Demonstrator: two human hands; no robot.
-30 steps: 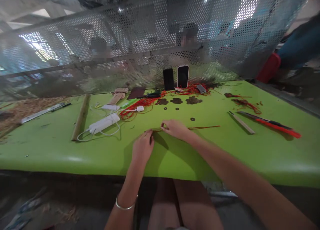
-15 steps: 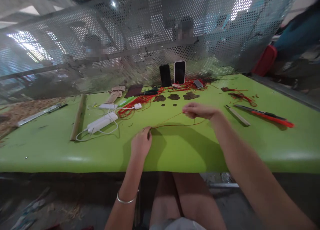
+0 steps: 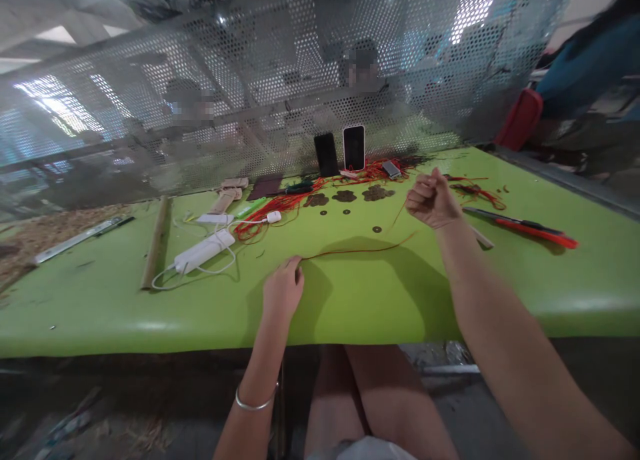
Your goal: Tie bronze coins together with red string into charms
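In the head view, the left grip (image 3: 283,290) rests low on the bright green, smooth-covered worktop (image 3: 360,300), its fingertips closed in a pinch at one end of a thin red cord (image 3: 357,251). The cord runs rightward from that pinch in a shallow bow, its far part ending short of the right grip. The right grip (image 3: 433,200) is raised, curled into a loose fist around a fine reddish strand (image 3: 399,215) that trails down on its left; whether this strand joins the cord cannot be told.

To handle the cord well, I would judge, the left pinch should be firm and flat against the worktop, so that the end does not slip, while the right draws smoothly with light tension and no jerk. Keeping the two lengths apart should avoid a twist. A small dark round disc with a hole (image 3: 377,229) lies between the cord and the right grip, so a low sweep might drag it; the loose red tangle of cord (image 3: 257,219) beyond the left grip could likewise snag.

No brand or lettering can be read. The white plug (image 3: 273,217) beyond the left grip is too small for any mark to be made out, as is the flat silver bar (image 3: 83,240) far to that grip's left. The white-edged phone (image 3: 354,148), beyond and left of the right grip, shows a dark screen without legible text.
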